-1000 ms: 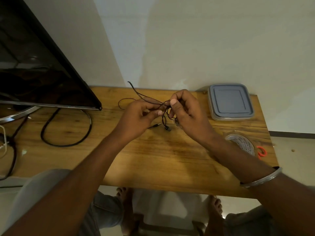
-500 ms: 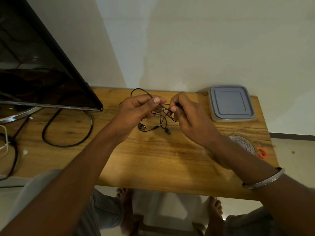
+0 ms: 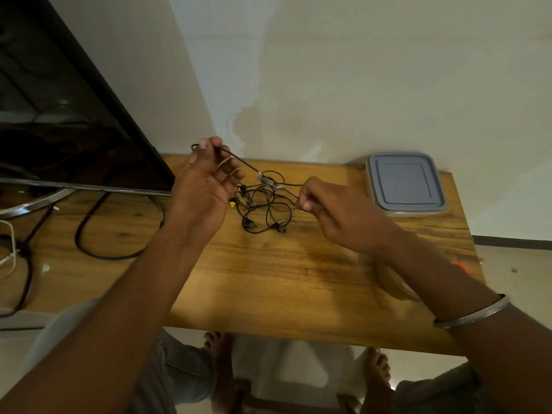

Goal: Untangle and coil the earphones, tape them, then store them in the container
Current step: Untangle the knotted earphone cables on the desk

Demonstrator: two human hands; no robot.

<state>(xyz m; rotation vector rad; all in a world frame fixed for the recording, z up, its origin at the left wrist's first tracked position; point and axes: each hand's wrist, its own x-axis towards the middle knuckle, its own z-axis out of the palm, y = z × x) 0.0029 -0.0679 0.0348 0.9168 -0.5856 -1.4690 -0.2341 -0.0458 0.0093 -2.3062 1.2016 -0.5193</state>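
Here the left hand [image 3: 206, 189] hovers above the wooden table [image 3: 268, 279], thumb and forefinger pinching one strand of the black earphones [image 3: 263, 204]. The right hand [image 3: 337, 210] pinches another strand lower down, just right of the tangle. The knotted wire hangs between them, its lowest loops and earbuds on the tabletop. The lidded container [image 3: 404, 182] sits closed at the back right corner, apart from the tangle.
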